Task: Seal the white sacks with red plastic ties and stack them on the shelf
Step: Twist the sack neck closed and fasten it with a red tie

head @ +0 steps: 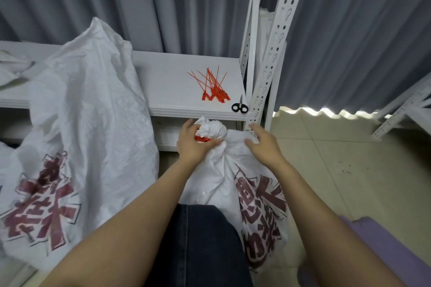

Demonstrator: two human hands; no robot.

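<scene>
White sack (pixel 229 179) on floor below shelf (pixel 168 81) edge. L grip (pixel 196 145) clenched on bunched neck at red tie (pixel 202 139); R grip (pixel 264 145) released, fingers spread at shoulder. Est: woven plastic — soft, slick, bulky; lift by neck under tie + base.

Person is wearing dark denim trousers (pixel 198 247), near-black blue, one leg showing at bottom centre of view. Cloth is looking a touch paler over the top of the knee and darker down the sides. A stitched seam (pixel 186 228) is running lengthwise near the leg's left edge. Left forearm (pixel 130 223) and right forearm (pixel 326 212) are showing bare from wrist to the frame edge. Left hand (pixel 194 144) and right hand (pixel 263 144) are showing bare as well, fingers uncovered. Nails are coming out too small to tell.
</scene>
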